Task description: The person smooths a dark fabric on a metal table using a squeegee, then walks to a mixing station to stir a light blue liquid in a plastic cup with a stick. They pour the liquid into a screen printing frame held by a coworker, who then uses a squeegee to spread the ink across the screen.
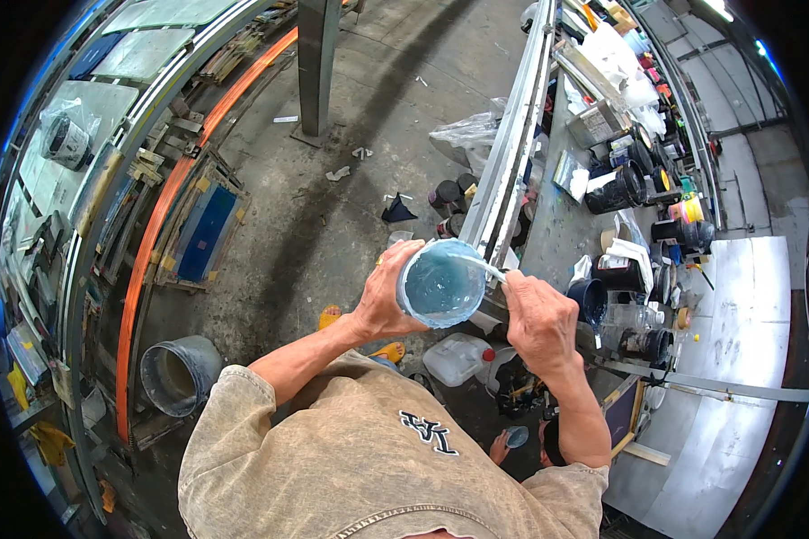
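Observation:
My left hand is wrapped round the side of a round plastic tub in front of my chest. The tub's rim and walls are smeared pale blue, and blue-grey liquid with light specks lies inside. In my right hand a thin, whitish stirring stick is gripped between closed fingers. Its far end reaches over the tub's right rim toward the inside wall. Whether the tip dips into the liquid I cannot tell.
On the right a long bench carries many paint pots, bottles and rags. A capped plastic jug stands below the tub. At left are an orange rail, a grey bucket and framed screens. Another person's hand holds a small cup.

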Available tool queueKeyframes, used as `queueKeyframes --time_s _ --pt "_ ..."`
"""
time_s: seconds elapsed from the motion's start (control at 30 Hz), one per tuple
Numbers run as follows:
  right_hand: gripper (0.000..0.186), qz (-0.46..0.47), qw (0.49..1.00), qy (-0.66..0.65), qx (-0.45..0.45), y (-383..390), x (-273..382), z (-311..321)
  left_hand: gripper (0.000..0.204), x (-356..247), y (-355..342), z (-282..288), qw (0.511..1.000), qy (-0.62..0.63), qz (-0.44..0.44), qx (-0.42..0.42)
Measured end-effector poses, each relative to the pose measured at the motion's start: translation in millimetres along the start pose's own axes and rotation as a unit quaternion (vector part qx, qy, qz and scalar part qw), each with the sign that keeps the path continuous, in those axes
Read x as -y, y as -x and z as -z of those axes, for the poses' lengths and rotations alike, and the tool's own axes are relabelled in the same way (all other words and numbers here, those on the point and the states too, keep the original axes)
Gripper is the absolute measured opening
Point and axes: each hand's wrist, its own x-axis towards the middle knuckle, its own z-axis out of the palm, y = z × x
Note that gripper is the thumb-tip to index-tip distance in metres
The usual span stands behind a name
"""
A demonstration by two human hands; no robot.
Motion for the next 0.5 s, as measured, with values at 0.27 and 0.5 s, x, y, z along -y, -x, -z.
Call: queueKeyframes --time_s 0.27,0.5 --pt "0.016 -0.373 0.860 -0.321 0.136 5.9 -3.4 14.3 0.113 2.5 -2.2 -5.2 1.000 0.002 0.002 -0.008" --pt "0.018 -0.206 0.976 -0.067 0.025 -26.4 -16.8 0.0 0.109 -1.1 -3.1 -9.9 1.000 0.011 0.002 0.018"
